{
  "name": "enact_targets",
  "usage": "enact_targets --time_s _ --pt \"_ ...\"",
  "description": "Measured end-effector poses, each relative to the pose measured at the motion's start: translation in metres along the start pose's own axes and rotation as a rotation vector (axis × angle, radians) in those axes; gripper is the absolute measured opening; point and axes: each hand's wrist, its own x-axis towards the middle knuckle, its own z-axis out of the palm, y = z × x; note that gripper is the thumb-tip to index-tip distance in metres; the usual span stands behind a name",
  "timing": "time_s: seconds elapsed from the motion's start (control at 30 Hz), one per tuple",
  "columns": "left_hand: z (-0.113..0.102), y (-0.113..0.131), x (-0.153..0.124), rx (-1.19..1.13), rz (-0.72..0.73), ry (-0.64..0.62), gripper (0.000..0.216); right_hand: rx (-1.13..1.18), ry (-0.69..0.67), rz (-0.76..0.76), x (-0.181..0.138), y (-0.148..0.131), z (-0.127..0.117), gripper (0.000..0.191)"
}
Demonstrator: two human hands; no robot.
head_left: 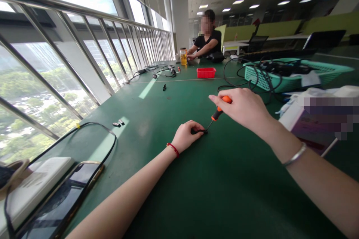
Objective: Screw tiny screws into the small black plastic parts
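My right hand [243,106] grips an orange and black screwdriver [218,112], tilted with its shaft pointing down to the left. The tip meets the right end of a small black part [202,132] on the green table [224,179]. My left hand [188,135] pinches that black part against the tabletop, its fingers hiding much of it. What kind of part it is, I cannot make out. Left of my hands lie small black and silver pieces [119,123]. Farther back stands another small black piece [164,87].
A red tray [206,73] stands beyond my hands. At right are a teal basket [276,82] of cables and a box [305,127]. A phone [60,201] and white power strip [42,183] lie front left. A person [209,41] sits across, near a jar [183,56].
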Motion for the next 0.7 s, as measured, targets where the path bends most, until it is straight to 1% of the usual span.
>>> enact_targets --time_s 0.1,0.17,0.23,0.33,0.37,0.43,0.5,0.57,0.6,0.67,0.7 --pt "-0.0002 0.0001 0.0 -0.01 -0.005 -0.002 0.013 0.018 0.01 -0.032 -0.0004 -0.0003 0.0004 0.018" --pt "-0.0002 -0.0002 -0.0001 -0.012 -0.003 -0.004 0.014 0.029 -0.002 -0.04 -0.0008 -0.0006 0.0005 0.025" --pt "-0.0002 -0.0007 -0.0002 -0.012 0.001 -0.003 0.014 0.023 -0.015 -0.032 -0.0012 -0.0006 0.0002 0.022" --pt "-0.0001 -0.0012 -0.0002 -0.011 0.006 -0.004 0.014 0.004 -0.01 -0.021 -0.0012 -0.0003 0.0 0.037" --pt "0.0 -0.0012 -0.0002 -0.01 0.005 -0.005 0.014 0.006 -0.004 -0.022 -0.0011 -0.0003 0.0002 0.035" --pt "0.0 -0.0009 -0.0001 -0.008 0.0 -0.005 0.014 0.028 0.007 -0.033 -0.0007 -0.0005 0.0006 0.021" --pt "-0.0001 -0.0006 -0.0001 -0.009 -0.004 -0.003 0.014 0.046 0.006 -0.034 -0.0005 -0.0009 0.001 0.026" --pt "-0.0002 -0.0003 -0.0001 -0.01 -0.002 -0.002 0.014 0.04 -0.009 -0.023 -0.0007 -0.001 0.001 0.024" --pt "-0.0002 -0.0003 -0.0001 -0.011 -0.001 -0.002 0.014 0.026 -0.015 -0.014 -0.0008 -0.0008 0.001 0.026" --pt "-0.0001 -0.0006 -0.0002 -0.013 0.001 -0.005 0.014 0.002 -0.016 -0.01 -0.0011 -0.0001 0.0006 0.038" --pt "0.0001 -0.0008 -0.0002 -0.014 0.001 -0.005 0.014 -0.001 -0.014 -0.014 -0.0012 0.0003 0.0004 0.038"
